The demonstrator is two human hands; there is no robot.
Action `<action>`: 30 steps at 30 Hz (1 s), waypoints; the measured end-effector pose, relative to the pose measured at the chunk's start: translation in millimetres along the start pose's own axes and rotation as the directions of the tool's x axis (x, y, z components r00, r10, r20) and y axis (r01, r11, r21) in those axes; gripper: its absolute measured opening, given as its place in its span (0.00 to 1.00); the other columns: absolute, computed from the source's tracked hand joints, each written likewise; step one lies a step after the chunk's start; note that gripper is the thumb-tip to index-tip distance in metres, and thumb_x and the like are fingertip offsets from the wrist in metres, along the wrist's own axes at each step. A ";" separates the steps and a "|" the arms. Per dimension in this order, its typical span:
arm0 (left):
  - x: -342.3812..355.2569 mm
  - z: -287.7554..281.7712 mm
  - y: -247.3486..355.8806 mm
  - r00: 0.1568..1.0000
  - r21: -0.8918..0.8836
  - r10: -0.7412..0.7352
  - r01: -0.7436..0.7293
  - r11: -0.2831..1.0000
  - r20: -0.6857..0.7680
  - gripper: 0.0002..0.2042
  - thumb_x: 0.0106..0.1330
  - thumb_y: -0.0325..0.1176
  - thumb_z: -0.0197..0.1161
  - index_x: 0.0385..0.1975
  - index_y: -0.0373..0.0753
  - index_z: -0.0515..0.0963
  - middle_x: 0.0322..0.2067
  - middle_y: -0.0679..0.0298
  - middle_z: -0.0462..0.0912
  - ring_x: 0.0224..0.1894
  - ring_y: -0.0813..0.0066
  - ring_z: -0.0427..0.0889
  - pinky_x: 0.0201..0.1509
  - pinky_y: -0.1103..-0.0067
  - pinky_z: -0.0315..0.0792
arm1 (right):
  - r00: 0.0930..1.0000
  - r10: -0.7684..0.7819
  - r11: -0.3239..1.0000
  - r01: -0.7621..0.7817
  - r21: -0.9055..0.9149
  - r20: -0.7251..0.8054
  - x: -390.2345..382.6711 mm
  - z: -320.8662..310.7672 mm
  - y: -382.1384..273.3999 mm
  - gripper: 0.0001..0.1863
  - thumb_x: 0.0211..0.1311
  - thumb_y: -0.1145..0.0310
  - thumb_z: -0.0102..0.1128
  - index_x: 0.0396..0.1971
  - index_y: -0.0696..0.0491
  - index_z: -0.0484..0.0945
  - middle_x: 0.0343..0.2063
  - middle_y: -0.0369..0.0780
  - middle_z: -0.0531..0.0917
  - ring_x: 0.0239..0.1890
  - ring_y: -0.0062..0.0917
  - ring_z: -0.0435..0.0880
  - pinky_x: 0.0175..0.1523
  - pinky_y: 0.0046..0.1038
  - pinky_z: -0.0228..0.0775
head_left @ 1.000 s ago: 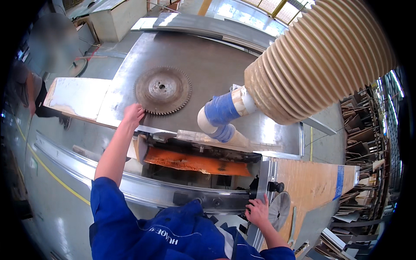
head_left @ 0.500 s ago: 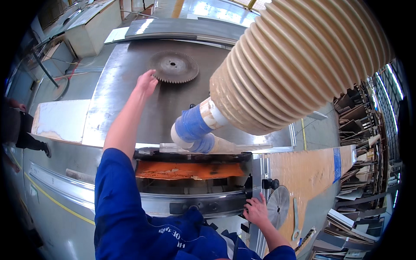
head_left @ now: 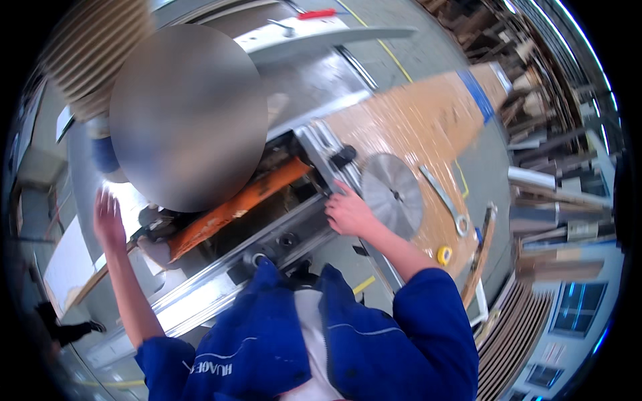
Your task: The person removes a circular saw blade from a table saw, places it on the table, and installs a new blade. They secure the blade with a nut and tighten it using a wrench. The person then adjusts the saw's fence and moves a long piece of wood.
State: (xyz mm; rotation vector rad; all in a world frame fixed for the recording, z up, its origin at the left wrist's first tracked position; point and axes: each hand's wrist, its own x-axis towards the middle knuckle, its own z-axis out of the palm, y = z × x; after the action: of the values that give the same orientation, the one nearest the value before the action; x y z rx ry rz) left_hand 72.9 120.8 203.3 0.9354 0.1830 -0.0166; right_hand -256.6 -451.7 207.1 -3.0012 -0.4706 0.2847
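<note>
right hand (head_left: pixel 349 212) rests on metal rail (head_left: pixel 321 150) beside saw blade (head_left: pixel 392 194).

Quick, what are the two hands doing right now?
Left hand: open, fingers spread, holding nothing, above the metal saw table.
Right hand: fingers curled, resting on the machine's edge beside the round saw blade.

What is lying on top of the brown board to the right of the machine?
On the brown board lie a circular saw blade, a long wrench and a small yellow tape roll. The right hand covers the blade's left edge.
</note>
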 end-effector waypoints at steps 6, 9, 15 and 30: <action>-159.3 -60.5 -38.2 0.996 0.045 -0.084 0.084 0.995 -0.003 0.21 0.77 0.35 0.52 0.65 0.31 0.70 0.45 0.64 0.82 0.46 0.76 0.80 0.58 0.79 0.76 | 0.867 0.123 0.917 0.086 0.389 -0.483 -18.1 8.0 3.5 0.07 0.54 0.69 0.68 0.34 0.51 0.85 0.37 0.39 0.87 0.47 0.33 0.85 0.76 0.44 0.60; -236.3 -66.3 -86.6 0.954 -0.140 -0.299 0.293 0.946 -0.026 0.20 0.78 0.34 0.54 0.64 0.31 0.70 0.44 0.63 0.82 0.44 0.77 0.81 0.51 0.80 0.78 | 0.730 0.304 0.876 0.039 0.481 -0.613 -31.4 -26.5 -3.2 0.12 0.58 0.69 0.68 0.42 0.51 0.87 0.45 0.41 0.87 0.53 0.36 0.84 0.67 0.40 0.70; -346.4 33.2 -140.2 0.863 0.282 -0.465 0.504 0.816 -0.197 0.17 0.71 0.34 0.58 0.58 0.39 0.76 0.38 0.63 0.81 0.41 0.72 0.79 0.47 0.76 0.76 | 0.624 0.682 0.679 -0.344 0.649 -0.382 -125.5 15.3 65.5 0.22 0.64 0.64 0.66 0.55 0.58 0.81 0.61 0.53 0.79 0.65 0.48 0.75 0.70 0.43 0.66; -401.5 90.1 -165.7 0.846 0.595 -0.533 0.421 0.685 0.015 0.11 0.76 0.31 0.57 0.52 0.35 0.79 0.40 0.62 0.86 0.41 0.77 0.85 0.50 0.78 0.81 | 0.683 0.673 0.713 -0.499 0.492 -0.282 -143.6 66.7 115.6 0.25 0.71 0.54 0.61 0.30 0.65 0.83 0.67 0.57 0.71 0.72 0.55 0.63 0.76 0.49 0.51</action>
State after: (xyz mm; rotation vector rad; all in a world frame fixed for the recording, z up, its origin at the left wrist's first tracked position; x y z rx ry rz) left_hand -324.3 -76.1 188.9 1.4641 0.2514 -0.6908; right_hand -370.0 -602.0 152.6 -2.5935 0.5793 -0.2612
